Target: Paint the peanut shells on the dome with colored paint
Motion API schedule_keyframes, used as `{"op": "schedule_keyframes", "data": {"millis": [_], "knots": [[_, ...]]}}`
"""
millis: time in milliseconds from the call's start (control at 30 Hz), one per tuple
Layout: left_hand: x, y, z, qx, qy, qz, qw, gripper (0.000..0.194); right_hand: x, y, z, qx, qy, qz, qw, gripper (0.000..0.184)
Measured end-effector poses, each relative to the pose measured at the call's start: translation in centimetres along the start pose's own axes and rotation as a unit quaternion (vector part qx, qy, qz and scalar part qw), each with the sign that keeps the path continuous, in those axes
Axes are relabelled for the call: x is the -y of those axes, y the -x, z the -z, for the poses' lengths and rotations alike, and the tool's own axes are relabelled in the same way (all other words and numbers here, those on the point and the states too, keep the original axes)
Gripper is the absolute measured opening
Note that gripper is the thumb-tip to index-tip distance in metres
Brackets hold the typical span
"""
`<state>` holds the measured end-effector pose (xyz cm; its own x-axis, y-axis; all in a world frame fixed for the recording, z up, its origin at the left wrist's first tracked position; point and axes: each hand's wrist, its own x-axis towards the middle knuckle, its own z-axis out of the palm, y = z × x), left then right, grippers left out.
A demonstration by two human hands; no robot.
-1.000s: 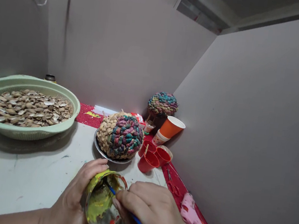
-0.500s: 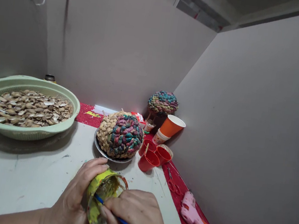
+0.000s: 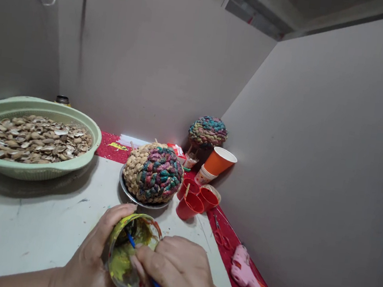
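My left hand (image 3: 91, 261) is wrapped round a clear cup (image 3: 121, 258) smeared inside with yellow-green paint, tilted toward me near the table's front edge. My right hand (image 3: 179, 272) pinches a blue-handled paintbrush (image 3: 130, 240), whose tip is down inside the cup. Just beyond the cup, a ball of shells (image 3: 154, 172), partly painted in pink, teal and dark colours and partly bare, rests on a metal plate (image 3: 126, 192).
A green colander of shells (image 3: 28, 161) stands at the left. Red cups (image 3: 193, 204), stacked orange cups (image 3: 217, 163) and a painted shell ball on a stand (image 3: 208, 131) sit by the right wall. Red scissors (image 3: 220, 235) and a pink glue gun (image 3: 250, 276) lie on the red mat.
My right hand has shifted slightly left and back, moving the brush about inside the cup. The cup stays in my left hand.
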<state>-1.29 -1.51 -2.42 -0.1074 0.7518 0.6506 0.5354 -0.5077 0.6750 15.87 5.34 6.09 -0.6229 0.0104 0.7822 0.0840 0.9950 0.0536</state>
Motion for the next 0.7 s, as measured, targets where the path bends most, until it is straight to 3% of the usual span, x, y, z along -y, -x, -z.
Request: {"op": "schedule_keyframes", "data": {"millis": [167, 300, 433, 533, 700], "knots": [[0.1, 0.0, 0.1, 0.008, 0.018, 0.018, 1.000, 0.077, 0.2, -0.3, 0.8, 0.022, -0.059, -0.016, 0.998, 0.024], [-0.2, -0.3, 0.3, 0.006, 0.001, 0.009, 1.000, 0.072, 0.2, -0.5, 1.7, 0.031, -0.047, -0.029, 0.998, 0.016], [-0.3, -0.4, 0.2, 0.004, -0.011, -0.004, 1.000, 0.067, 0.1, -0.3, 1.0, 0.002, 0.002, -0.008, 1.000, 0.018], [0.0, -0.3, 0.1, -0.006, -0.011, -0.031, 0.999, 0.068, 0.1, 0.0, 0.2, 0.008, -0.025, -0.003, 1.000, 0.025], [0.3, -0.3, 0.1, -0.004, 0.000, -0.039, 0.999, 0.075, -0.1, 0.0, 1.2, 0.079, -0.105, -0.036, 0.991, 0.032]]}}
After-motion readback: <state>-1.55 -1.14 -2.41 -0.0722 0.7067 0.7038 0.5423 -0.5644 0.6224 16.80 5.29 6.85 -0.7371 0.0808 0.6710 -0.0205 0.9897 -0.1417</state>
